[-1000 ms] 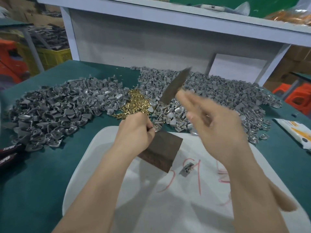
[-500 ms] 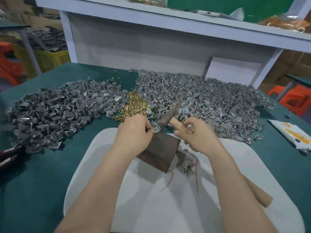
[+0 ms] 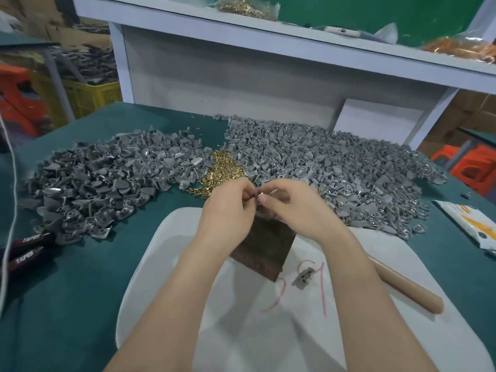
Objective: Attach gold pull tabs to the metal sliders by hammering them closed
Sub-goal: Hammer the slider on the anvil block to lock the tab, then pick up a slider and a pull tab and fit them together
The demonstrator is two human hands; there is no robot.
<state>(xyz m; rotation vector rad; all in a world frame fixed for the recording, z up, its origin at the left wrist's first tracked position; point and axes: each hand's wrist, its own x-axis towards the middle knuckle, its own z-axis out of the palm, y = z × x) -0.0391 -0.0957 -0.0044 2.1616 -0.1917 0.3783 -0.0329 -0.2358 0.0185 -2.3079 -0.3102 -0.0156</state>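
My left hand point(image 3: 228, 210) and my right hand point(image 3: 298, 208) meet fingertip to fingertip just above a dark brown block point(image 3: 264, 253). Between them they pinch one small metal slider point(image 3: 261, 196), mostly hidden by the fingers. A heap of gold pull tabs point(image 3: 222, 170) lies right behind the hands, between two big piles of grey sliders point(image 3: 102, 183) point(image 3: 335, 170). The hammer's wooden handle point(image 3: 408, 287) lies on the white board point(image 3: 188, 264) beside my right forearm; its head is hidden. One slider point(image 3: 304, 275) lies loose on the board.
Pliers with black handles point(image 3: 24, 251) lie at the table's left edge, beside a white cord. A white and orange packet point(image 3: 472, 224) sits at the right. A white shelf unit point(image 3: 241, 76) closes off the back of the green table.
My right hand swung the hammer down onto the block, then let it go; the hammer now lies on the board. Both hands have come together on the slider.
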